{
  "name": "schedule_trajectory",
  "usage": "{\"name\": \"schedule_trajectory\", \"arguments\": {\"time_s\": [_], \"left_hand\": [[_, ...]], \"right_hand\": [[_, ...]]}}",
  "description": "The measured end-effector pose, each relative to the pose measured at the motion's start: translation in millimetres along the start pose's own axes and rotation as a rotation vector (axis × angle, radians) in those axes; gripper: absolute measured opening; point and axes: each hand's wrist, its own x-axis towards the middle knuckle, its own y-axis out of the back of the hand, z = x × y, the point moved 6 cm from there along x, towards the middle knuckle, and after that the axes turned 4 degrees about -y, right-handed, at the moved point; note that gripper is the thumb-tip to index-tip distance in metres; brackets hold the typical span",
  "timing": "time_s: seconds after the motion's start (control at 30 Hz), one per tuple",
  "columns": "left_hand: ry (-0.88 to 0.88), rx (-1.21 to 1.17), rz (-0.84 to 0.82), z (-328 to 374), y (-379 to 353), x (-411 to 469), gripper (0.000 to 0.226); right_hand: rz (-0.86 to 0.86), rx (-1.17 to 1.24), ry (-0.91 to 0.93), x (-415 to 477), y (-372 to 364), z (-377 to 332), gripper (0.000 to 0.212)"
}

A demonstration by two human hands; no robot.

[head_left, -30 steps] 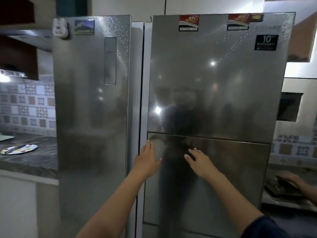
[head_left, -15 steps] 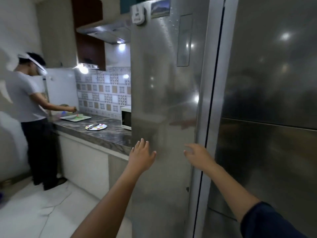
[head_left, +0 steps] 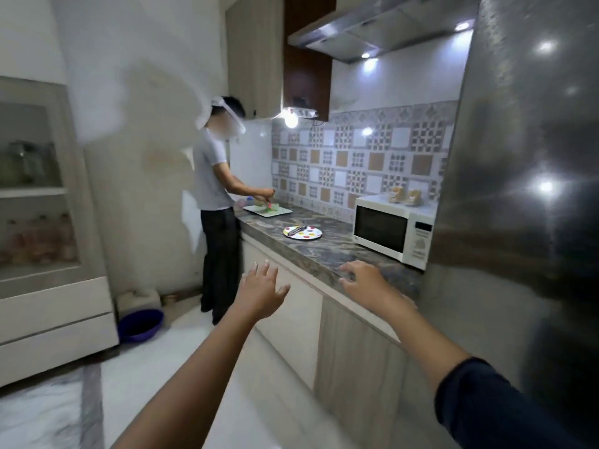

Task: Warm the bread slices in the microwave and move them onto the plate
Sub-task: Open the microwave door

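Observation:
A white microwave (head_left: 390, 231) with its door closed stands on the dark marble counter (head_left: 327, 251), right beside the steel fridge. Left of it lies a white plate (head_left: 303, 233) with coloured dots and dark tongs across it. No bread slices are visible. My left hand (head_left: 261, 291) hovers in front of the cabinet fronts below the counter edge, fingers spread and empty. My right hand (head_left: 368, 281) is held out over the counter's front edge, fingers apart and empty.
The steel fridge (head_left: 518, 205) fills the right side. Another person (head_left: 218, 205) stands at the far end of the counter working at a green cutting board (head_left: 267, 210). A purple basin (head_left: 141, 324) and a jug sit on the floor by a white cabinet (head_left: 48, 254).
The view has swung left from the fridge doors to the kitchen counter. Both hands have left the fridge and now reach out toward the counter, still empty.

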Motion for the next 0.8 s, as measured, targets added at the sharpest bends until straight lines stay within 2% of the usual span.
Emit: {"name": "schedule_trajectory", "arguments": {"time_s": [0.13, 0.3, 0.57, 0.8], "left_hand": [[0.078, -0.005, -0.038, -57, -27, 50, 0.063], [0.115, -0.016, -0.071, -96, -63, 142, 0.064], [0.119, -0.054, -0.026, -127, -86, 351, 0.062], [0.03, -0.097, -0.092, -126, -146, 507, 0.065]], "right_hand": [[-0.087, 0.032, 0.028, 73, -64, -4, 0.034], [-0.118, 0.058, 0.036, 183, -112, 11, 0.033], [-0.073, 0.034, 0.016, 401, -120, 45, 0.032], [-0.155, -0.035, -0.084, 519, -157, 106, 0.047]]}}
